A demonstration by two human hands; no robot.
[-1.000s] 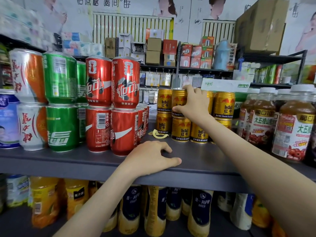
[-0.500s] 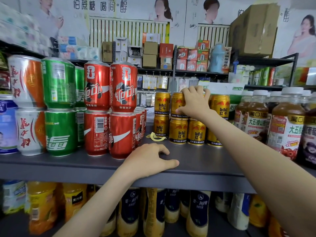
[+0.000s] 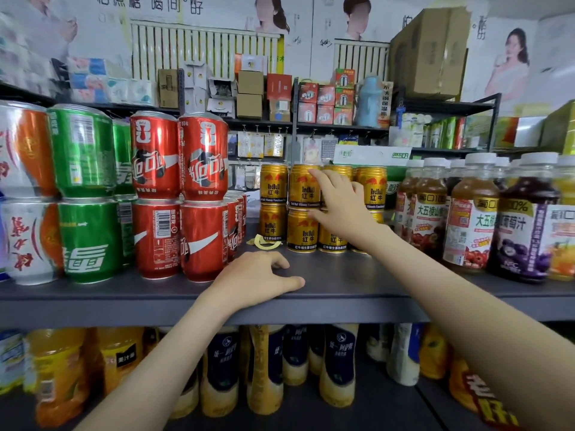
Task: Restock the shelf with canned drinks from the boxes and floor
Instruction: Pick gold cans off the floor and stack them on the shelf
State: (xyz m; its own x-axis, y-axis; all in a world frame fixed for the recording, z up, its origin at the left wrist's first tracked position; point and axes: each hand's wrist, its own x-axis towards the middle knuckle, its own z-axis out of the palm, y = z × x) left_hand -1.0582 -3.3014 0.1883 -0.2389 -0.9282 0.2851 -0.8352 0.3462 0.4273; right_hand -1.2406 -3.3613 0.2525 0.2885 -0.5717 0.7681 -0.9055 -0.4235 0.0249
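Now, right hand point(image 3: 340, 209): released, fingers splayed and nearly straight, lying against the fronts of the upper-tier cans; nothing clasped.
Index fingertip point(image 3: 315, 176): touching the upper part of the second can in the top row.
Left hand point(image 3: 253, 279): palm down on the dark grey metal shelf point(image 3: 357, 287) near its front edge, fingers loosely bent, thumb stretched out, holding nothing.
Short gold energy-drink cans point(image 3: 273, 188): stacked two high at the back of the shelf, between the red cola cans point(image 3: 202, 169) and the white-capped juice bottles point(image 3: 473, 219).
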